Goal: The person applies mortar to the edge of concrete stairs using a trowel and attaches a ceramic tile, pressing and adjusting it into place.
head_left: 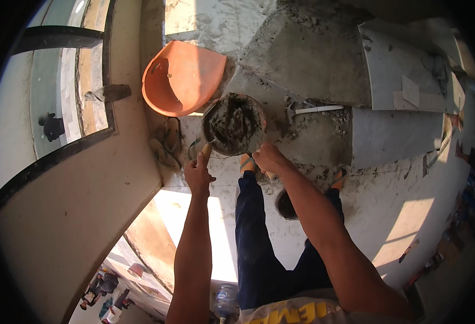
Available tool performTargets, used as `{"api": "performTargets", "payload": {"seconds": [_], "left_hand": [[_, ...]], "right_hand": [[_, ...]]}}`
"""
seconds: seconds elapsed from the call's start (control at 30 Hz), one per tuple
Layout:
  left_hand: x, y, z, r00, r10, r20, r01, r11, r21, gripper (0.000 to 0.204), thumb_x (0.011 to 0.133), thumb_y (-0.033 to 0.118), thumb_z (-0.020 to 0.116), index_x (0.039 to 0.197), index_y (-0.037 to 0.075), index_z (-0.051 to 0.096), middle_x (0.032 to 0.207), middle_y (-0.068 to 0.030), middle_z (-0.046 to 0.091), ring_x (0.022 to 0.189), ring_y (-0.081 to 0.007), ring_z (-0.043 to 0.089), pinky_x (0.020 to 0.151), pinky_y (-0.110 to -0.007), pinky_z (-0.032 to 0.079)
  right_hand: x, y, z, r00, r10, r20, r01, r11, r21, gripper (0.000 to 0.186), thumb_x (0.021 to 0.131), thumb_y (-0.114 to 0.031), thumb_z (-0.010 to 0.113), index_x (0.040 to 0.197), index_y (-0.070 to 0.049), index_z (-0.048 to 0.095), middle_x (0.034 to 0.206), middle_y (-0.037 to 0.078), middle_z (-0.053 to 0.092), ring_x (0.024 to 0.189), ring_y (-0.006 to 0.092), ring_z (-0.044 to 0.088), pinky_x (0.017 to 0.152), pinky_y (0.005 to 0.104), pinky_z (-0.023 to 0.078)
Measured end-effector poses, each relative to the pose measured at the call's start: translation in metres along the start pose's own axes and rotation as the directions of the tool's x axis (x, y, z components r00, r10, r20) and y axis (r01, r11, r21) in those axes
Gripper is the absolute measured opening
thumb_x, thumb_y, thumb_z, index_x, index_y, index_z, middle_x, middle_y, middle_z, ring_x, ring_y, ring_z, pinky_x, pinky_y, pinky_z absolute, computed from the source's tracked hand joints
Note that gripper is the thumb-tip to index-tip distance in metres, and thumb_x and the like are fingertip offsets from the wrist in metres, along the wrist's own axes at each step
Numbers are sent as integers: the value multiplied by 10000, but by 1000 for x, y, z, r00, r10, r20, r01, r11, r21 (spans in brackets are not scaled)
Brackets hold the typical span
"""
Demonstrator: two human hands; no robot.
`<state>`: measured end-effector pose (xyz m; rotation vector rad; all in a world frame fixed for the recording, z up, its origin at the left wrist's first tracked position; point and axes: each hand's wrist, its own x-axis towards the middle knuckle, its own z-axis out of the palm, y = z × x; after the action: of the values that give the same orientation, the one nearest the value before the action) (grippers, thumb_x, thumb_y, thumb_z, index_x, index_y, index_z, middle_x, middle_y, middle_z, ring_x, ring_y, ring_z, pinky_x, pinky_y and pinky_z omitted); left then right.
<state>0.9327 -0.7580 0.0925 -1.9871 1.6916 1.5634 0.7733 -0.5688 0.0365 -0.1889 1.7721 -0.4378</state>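
A round bucket (pixel 234 125) of wet grey mortar stands in front of me on the stained floor. My left hand (pixel 198 177) is closed on a tan handle (pixel 207 150) that rises beside the bucket's near left rim; the tool's other end cannot be made out. My right hand (pixel 270 159) is closed at the near right rim. Below its fingers the butt of another tan handle (pixel 271 175) sticks out, its working end hidden. A thin wire bail curves round the bucket's left side.
An orange scoop-shaped basin (pixel 202 75) lies beyond the bucket. To the right, a hammer (pixel 318 109) rests on the mortar bed, near large grey tiles (pixel 394 135). Sandals (pixel 167 144) sit by the left wall. A dark bucket (pixel 287 205) stands between my legs.
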Motion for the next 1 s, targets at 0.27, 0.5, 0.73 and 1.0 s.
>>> {"api": "performTargets", "payload": {"seconds": [0.27,0.5,0.73,1.0], "left_hand": [[-148,-99,-20,951,307,-41,-265,873,410,452,1090,340,571,1332,-33,648,1140,-199,679,1028,-312,676,840,-432,552],[-229,-114,39,936,-29,350,-283,527,801,716,975,343,708,1518,-46,453,1412,-318,557,1335,-475,547,1109,-555,476],[-203,-115,76,916,12,401,-373,394,840,597,958,310,697,1436,-16,549,1401,-281,599,1338,-466,560,1111,-572,476],[-206,-84,133,868,31,496,-495,134,858,548,958,330,646,1379,-18,603,1345,-254,639,1293,-444,601,1089,-557,493]], "right_hand": [[-58,14,36,927,-69,-368,96,994,54,470,946,-261,756,1274,31,587,1218,319,684,1091,504,700,923,581,578],[-18,101,37,823,-335,-458,390,920,27,650,950,-222,798,1495,34,553,1278,286,711,1140,440,716,962,503,594],[-23,109,20,768,-453,-453,601,754,265,636,924,-199,817,1451,59,573,1314,279,694,1180,427,692,1007,477,567],[-85,172,1,908,-257,-331,390,230,891,345,1142,-364,508,1243,-47,600,839,62,620,625,128,576,581,335,500]]}}
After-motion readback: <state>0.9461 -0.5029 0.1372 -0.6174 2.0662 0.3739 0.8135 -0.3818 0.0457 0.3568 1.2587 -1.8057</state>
